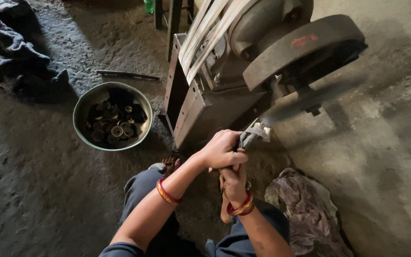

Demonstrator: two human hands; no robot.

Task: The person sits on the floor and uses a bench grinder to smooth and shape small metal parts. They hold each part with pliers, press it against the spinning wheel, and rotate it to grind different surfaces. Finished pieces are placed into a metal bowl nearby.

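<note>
Left hand (222, 150) and right hand (234, 183) both clenching metal handle (249, 138) beside belt-driven press machine (243, 71). Judging: keeping grip stacked, wrists clear of spinning flywheel (300, 47). Bowl of metal parts (112, 116) sitting left.

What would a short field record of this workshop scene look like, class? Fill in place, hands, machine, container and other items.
Place: rough, dark concrete floor
Left hand: closed around the metal handle
Right hand: gripping just below the left hand
Machine: grey, belt-driven, wheel blurred
Container: metal bowl holding small dark round parts
Other: crumpled cloth, metal rod
</note>
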